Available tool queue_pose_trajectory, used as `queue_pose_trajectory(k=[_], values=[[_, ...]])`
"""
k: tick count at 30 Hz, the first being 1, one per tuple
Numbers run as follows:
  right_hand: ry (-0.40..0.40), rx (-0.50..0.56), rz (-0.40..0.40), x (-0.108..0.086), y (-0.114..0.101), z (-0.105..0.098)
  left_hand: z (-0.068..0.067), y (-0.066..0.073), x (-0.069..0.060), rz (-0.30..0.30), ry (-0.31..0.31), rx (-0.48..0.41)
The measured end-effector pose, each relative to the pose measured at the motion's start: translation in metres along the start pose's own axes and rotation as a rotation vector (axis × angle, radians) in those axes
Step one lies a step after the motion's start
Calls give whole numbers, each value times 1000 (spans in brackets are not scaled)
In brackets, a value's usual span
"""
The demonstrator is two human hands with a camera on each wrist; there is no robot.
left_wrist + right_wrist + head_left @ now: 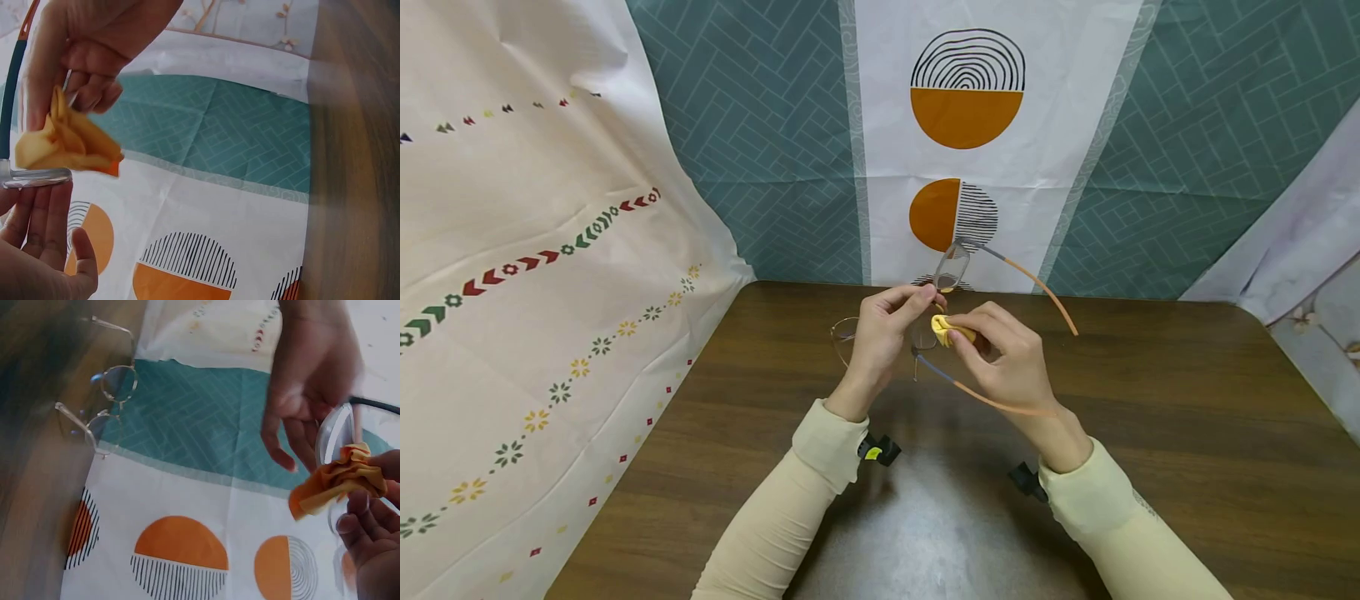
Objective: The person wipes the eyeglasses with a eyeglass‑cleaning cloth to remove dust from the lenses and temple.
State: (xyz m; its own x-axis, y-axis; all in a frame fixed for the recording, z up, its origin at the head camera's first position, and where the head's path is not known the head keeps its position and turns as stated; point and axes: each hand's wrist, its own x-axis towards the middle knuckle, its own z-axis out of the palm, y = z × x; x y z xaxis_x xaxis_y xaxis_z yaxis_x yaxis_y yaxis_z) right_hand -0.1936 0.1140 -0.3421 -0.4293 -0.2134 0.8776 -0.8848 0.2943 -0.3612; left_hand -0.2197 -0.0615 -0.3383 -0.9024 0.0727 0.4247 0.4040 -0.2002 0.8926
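Note:
In the head view my left hand (878, 335) pinches a pair of eyeglasses (952, 267) near the middle of the frame, above the table. Their long temples, grey-blue turning orange (1041, 285), point to the right. My right hand (1011, 350) pinches a bunched yellow cloth (942, 331) close to the lower lens. In the left wrist view the cloth (69, 147) lies against or just over the lens rim (40, 177); contact is hard to tell. The right wrist view shows the crumpled cloth (340, 481) beside a lens (334, 434), which the left fingers hold from behind.
A second pair of glasses, thin-rimmed and round (119, 384), stands on the brown wooden table (1165, 417), partly behind my left hand in the head view. A patterned teal and white curtain (760, 125) hangs at the back edge, with a cream embroidered cloth (550, 292) on the left.

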Motion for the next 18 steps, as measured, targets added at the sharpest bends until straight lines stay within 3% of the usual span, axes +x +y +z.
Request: queue_pose_trajectory(k=[4, 11, 18], values=[[13, -49, -49, -2, 0, 7, 2, -2, -1, -13, -23, -13], [47, -131, -44, -4, 1, 12, 3, -4, -1, -12, -18, -14], [88, -85, 52, -7, 0, 13, 4, -4, -1, 3, -7, -3]])
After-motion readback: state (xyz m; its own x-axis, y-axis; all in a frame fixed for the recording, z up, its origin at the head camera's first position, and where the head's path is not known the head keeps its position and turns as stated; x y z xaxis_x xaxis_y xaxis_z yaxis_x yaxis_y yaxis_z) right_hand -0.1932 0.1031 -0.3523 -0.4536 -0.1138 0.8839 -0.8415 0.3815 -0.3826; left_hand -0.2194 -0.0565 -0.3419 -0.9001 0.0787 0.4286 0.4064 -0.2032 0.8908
